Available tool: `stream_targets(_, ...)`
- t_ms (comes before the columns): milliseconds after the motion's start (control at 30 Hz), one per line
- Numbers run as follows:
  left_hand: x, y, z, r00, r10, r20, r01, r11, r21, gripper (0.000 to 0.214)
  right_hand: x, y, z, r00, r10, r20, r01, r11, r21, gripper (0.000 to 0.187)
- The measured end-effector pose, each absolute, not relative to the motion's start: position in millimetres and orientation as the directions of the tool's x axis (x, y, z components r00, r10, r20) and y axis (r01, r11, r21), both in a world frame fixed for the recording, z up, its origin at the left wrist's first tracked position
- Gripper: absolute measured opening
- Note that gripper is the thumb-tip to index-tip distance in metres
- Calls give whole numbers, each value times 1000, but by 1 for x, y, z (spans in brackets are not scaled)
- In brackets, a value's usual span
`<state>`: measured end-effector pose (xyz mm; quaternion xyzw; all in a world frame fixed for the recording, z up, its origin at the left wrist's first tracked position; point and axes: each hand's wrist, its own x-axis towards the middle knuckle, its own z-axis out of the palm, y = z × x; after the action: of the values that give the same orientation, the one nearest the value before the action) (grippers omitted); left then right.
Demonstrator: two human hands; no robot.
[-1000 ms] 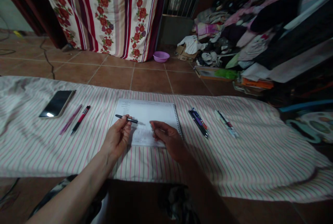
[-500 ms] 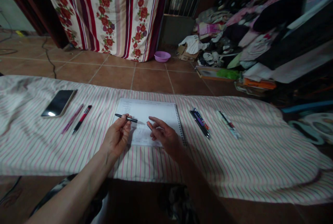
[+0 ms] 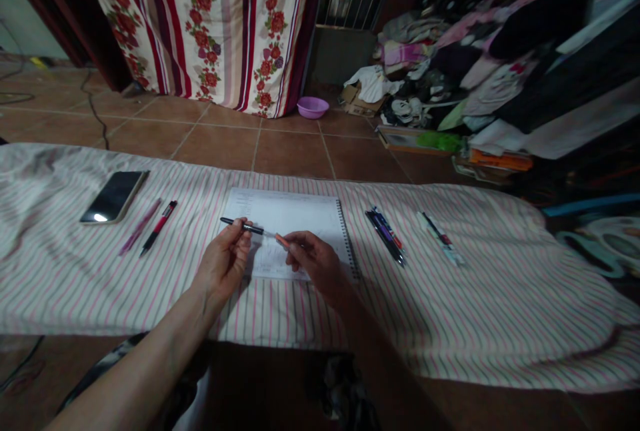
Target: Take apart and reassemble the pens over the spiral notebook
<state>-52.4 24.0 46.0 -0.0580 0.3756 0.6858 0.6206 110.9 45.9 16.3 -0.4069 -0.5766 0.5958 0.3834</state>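
Note:
My left hand [image 3: 224,264] pinches a black pen [image 3: 243,225] and holds it level over the left part of a spiral notebook [image 3: 295,217]. My right hand [image 3: 315,263] is closed on a small orange pen cap [image 3: 283,241], whose tip points at the pen's point. Both hands hover just above the open white page, which lies on a pink striped cloth [image 3: 450,297].
A phone [image 3: 114,196], a pink pen [image 3: 140,225] and a red-and-black pen [image 3: 157,227] lie to the left. Several pens [image 3: 384,234] and another pen [image 3: 440,237] lie to the right. Beyond are tiled floor, a purple bowl [image 3: 313,107], a floral curtain and piled clothes [image 3: 450,51].
My right hand lifted from the page, spread its fingers, then closed on the orange cap and brought it up to the pen tip. The left hand stayed put.

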Motion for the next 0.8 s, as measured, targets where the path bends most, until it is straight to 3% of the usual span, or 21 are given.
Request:
stream_targets(533, -54, 24, 47, -242, 791, -562, -889, 51, 455, 23, 111, 47, 8, -279, 954, -109, -120, -147, -982, 20)
stream_targets(800, -55, 23, 48, -229, 802, -552, -897, 47, 440, 24, 108, 47, 6, -232, 972, 41, -32, 35, -999, 25)
